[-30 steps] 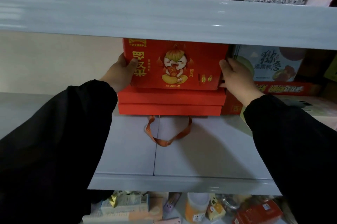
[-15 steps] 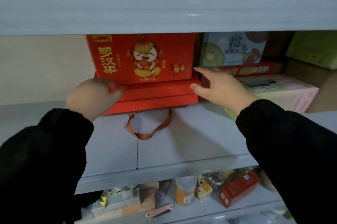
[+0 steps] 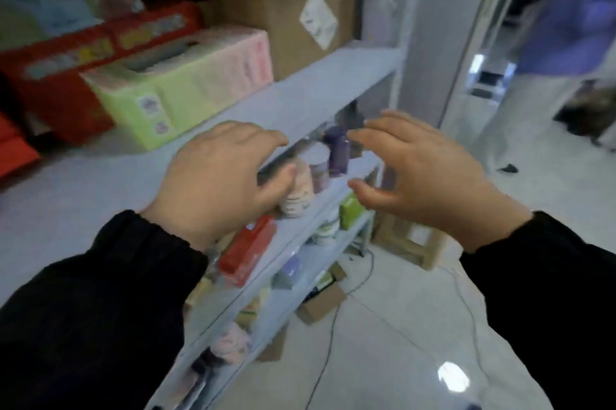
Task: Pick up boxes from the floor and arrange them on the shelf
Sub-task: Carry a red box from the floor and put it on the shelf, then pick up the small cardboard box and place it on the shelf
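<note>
Pale grey-blue shelf (image 3: 320,86) — a green-and-pink box (image 3: 186,86), a red box (image 3: 50,93) with yellow print at far left, a brown carton (image 3: 266,29) with a white label (image 3: 318,21) — and a purple bottle (image 3: 337,151) nearer.

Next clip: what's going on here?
A person is stocking a shelf. The left hand and right hand are both empty, fingers loosely curled, held out in front of the shelf's edge. A red box, a green-and-pink box and a brown carton sit on the shelf. The blurred view also takes in the floor, and a bystander stands at far right.
</note>
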{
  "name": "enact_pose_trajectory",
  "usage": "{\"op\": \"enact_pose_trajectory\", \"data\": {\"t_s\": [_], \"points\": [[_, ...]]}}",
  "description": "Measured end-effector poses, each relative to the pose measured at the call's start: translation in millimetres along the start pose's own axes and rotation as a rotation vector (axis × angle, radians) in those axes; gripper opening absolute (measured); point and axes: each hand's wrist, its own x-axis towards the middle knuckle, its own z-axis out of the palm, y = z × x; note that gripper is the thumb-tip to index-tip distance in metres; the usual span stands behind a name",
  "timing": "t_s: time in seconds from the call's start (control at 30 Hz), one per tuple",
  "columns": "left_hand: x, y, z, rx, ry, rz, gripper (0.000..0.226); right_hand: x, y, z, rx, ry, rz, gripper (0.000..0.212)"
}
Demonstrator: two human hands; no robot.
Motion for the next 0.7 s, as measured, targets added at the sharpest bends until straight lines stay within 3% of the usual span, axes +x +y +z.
{"op": "enact_pose_trajectory", "data": {"t_s": [0.17, 0.3, 0.5, 0.7], "points": [[113.4, 162.4, 78.7, -0.166, -0.042, 0.333, 0.044, -139.7, 140.3, -41.0, -0.098, -0.027, 0.425, 0.068], [160.5, 306.7, 126.6, -0.316, -0.117, 0.566, 0.051, -265.2, 205.2, -82.1, -0.154, -0.045, 0.798, 0.071], [167.8, 494.1, 160.2, -0.468, -0.255, 0.920, 0.053, -417.3, 222.6, -130.7, -0.268, -0.033, 1.279, 0.074], [160.3, 625.4, 177.8, -0.592, -0.292, 1.254, 0.055, -505.9, 198.3, -160.9, -0.359, -0.005, 1.671, 0.078]]}}
